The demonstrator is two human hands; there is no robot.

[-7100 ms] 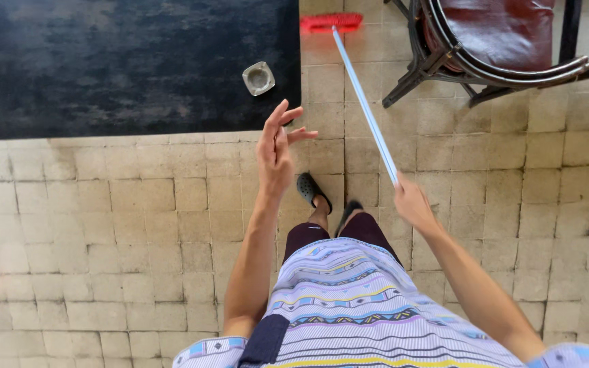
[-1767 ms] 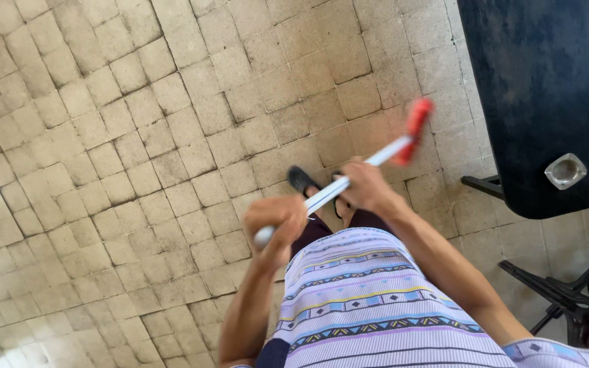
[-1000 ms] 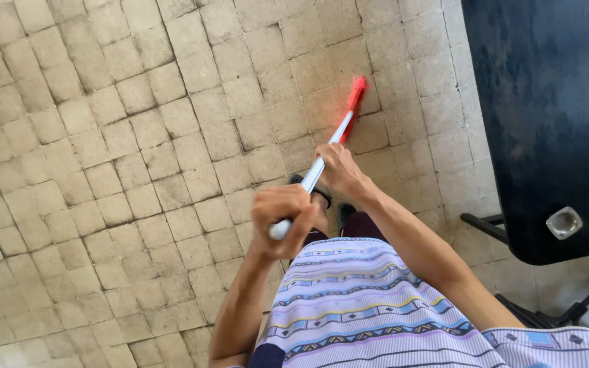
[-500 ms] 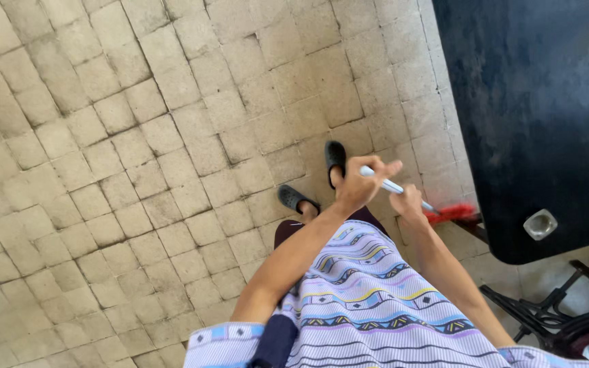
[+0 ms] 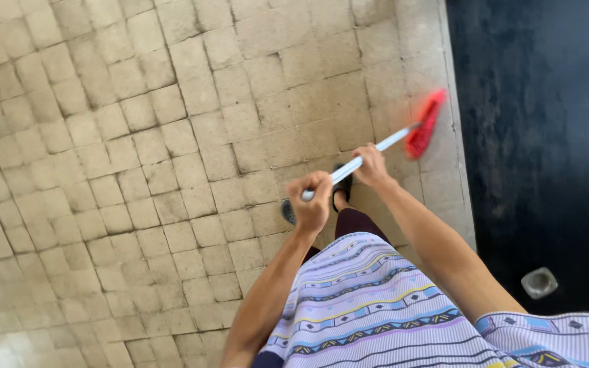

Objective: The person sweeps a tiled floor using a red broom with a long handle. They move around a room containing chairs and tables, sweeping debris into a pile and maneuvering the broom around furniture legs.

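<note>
Both hands hold a broom with a pale blue-white handle (image 5: pixel 386 144) and a red brush head (image 5: pixel 425 123). My left hand (image 5: pixel 311 201) is closed round the handle's top end, in front of my body. My right hand (image 5: pixel 371 165) grips the handle further down, closer to the head. The red head rests on the beige tiled floor (image 5: pixel 158 136) beside the edge of the dark table (image 5: pixel 533 136), up and to the right of my hands. My feet in dark sandals (image 5: pixel 340 189) show just below the handle.
A dark tabletop fills the right side, with a small square glass ashtray (image 5: pixel 538 282) on it near the lower right. Worn beige square tiles cover the floor to the left and ahead. My patterned lilac shirt (image 5: pixel 376 307) fills the bottom.
The broom head has swung from low beside the table, close to my feet, out and up along the table's edge. My view has shifted, and the chair legs have left the frame.
</note>
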